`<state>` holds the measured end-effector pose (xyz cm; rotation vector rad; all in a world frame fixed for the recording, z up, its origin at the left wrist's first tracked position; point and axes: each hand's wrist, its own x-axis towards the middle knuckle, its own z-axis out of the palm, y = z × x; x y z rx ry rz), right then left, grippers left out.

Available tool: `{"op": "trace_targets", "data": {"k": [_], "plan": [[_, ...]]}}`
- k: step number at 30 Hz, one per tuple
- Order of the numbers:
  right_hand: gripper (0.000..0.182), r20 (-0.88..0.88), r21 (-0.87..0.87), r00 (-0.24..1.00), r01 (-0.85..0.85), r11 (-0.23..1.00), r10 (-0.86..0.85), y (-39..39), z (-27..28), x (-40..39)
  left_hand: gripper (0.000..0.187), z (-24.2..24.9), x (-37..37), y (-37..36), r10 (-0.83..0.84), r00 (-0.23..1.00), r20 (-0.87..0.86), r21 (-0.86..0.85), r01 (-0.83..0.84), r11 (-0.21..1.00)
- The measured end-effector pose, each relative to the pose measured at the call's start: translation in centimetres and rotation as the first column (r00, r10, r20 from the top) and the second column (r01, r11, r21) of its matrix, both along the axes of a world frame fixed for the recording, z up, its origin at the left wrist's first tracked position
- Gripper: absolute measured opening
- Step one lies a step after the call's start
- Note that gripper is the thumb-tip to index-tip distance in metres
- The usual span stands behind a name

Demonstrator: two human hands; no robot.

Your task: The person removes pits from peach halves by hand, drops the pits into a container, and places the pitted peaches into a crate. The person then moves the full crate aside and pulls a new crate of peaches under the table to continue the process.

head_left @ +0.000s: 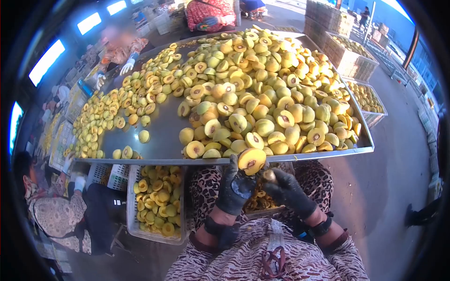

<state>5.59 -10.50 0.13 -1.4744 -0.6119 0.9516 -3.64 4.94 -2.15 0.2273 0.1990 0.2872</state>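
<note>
My left hand (233, 189), in a dark glove, holds a halved yellow fruit (251, 161) with its cut face and brown centre turned up, just at the near edge of the metal table. Close to its right, my right hand (287, 191), also gloved, has its fingers wrapped round a small tool with a pale handle end (269, 175); the rest of the tool is hidden. Many fruit halves (267, 100) are heaped on the metal table (159, 119). Below my hands, a container with dark yellow scraps (260, 200) is partly hidden.
A white crate of fruit halves (158, 203) stands left of my knees. More filled crates (368, 99) are stacked at the right. Co-workers sit at the left (58, 210), the far left corner (124, 49) and the far side (211, 16).
</note>
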Motion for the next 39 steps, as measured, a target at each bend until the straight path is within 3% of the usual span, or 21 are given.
{"op": "trace_targets", "data": {"k": [1,2,3,4,6,7,9,12,15,19,21,22,24,26,31,33,34,36,37,38,39], "plan": [[0.024,0.214,0.058,0.977,-0.019,0.998,0.006,-0.2,-2.9,0.1,0.045,-0.3,0.5,-0.6,-0.006,1.0,0.021,0.011,0.006,1.0],[0.024,0.206,0.062,0.978,0.004,0.998,-0.017,-0.6,-3.5,0.2,0.042,-0.9,0.9,-1.4,-0.011,0.999,0.044,0.022,0.01,1.0],[0.023,0.162,0.097,0.986,0.023,0.995,-0.038,-0.9,-3.9,0.3,0.044,-7.2,2.1,-1.6,0.178,0.977,-0.115,0.513,-0.095,0.853],[0.023,0.118,0.133,0.991,0.041,0.99,-0.057,-1.1,-4.1,0.4,0.044,-7.7,2.0,-1.9,0.161,0.979,-0.123,0.52,-0.074,0.851],[0.023,0.058,0.119,0.995,0.075,0.99,-0.082,-1.9,-3.4,0.7,0.051,-8.4,1.9,-1.6,0.265,0.962,-0.069,0.882,-0.065,0.466],[0.022,0.169,0.105,0.98,0.091,0.99,-0.108,-2.3,-4.8,1.1,0.051,-7.5,2.1,-1.6,0.255,0.964,-0.074,0.887,-0.053,0.459],[0.022,0.269,0.099,0.954,0.111,0.989,-0.134,-2.8,-6.0,1.4,0.049,-4.3,2.4,-1.8,0.256,0.949,0.186,0.982,-0.184,-0.034],[0.021,0.323,0.041,0.934,0.146,0.988,-0.151,-2.9,-5.9,1.6,0.044,-1.2,2.2,-2.4,0.257,0.964,0.068,0.99,-0.033,-0.137],[0.018,0.366,0.077,0.916,0.146,0.986,-0.164,-2.8,-4.9,1.3,0.062,-1.3,2.6,-3.1,0.234,0.956,0.174,0.982,-0.151,-0.112],[0.017,0.33,0.174,0.92,0.163,0.971,-0.214,-1.5,-6.5,0.4,0.058,-1.0,3.0,-4.7,0.293,0.946,0.141,0.988,-0.155,0.024],[0.016,0.318,0.247,0.912,0.186,0.951,-0.261,-1.2,-6.5,-0.3,0.052,-0.5,3.5,-5.6,0.271,0.962,0.04,0.729,-0.213,0.65],[0.017,0.334,0.289,0.896,0.199,0.936,-0.293,-1.2,-5.4,-0.4,0.052,-0.4,3.5,-5.6,0.276,0.96,0.043,0.729,-0.219,0.648],[0.019,0.35,0.333,0.879,0.206,0.92,-0.323,-1.2,-4.5,-0.3,0.046,-0.1,3.5,-5.3,0.2,0.98,0.002,0.336,-0.189,0.923],[0.018,0.469,0.351,0.816,0.178,0.919,-0.337,-1.2,-4.0,0.0,0.046,1.1,3.7,-5.6,0.238,0.971,-0.001,0.383,-0.22,0.897],[0.015,0.437,0.309,0.855,0.147,0.94,-0.278,-0.6,-2.7,0.2,0.044,2.2,3.9,-5.9,0.313,0.949,0.03,0.409,-0.297,0.863],[0.015,0.371,0.349,0.89,0.131,0.928,-0.266,-0.3,-3.4,0.3,0.043,1.5,3.8,-5.5,0.409,0.897,0.166,0.897,-0.31,0.315],[0.014,0.488,0.291,0.835,0.118,0.949,-0.254,-0.2,-4.9,0.8,0.043,1.0,3.8,-5.3,0.427,0.888,0.172,0.895,-0.322,0.309],[0.013,0.607,0.239,0.767,0.076,0.968,-0.209,-0.5,-5.6,1.2,0.039,0.0,4.0,-4.9,0.374,0.768,0.519,0.831,-0.352,-0.431],[0.015,0.547,0.323,0.797,0.08,0.943,-0.256,-0.6,-5.3,1.0,0.031,0.5,4.3,-5.5,0.423,0.738,0.526,0.839,-0.37,-0.399],[0.018,0.477,0.402,0.83,0.086,0.912,-0.289,-0.6,-5.3,0.8,0.039,1.5,4.6,-6.5,0.473,0.705,0.529,0.845,-0.386,-0.369],[0.023,0.395,0.37,0.887,0.084,0.925,-0.238,-0.7,-6.1,1.0,0.038,2.8,4.4,-7.0,0.492,0.806,0.329,0.913,-0.405,0.054]]}}
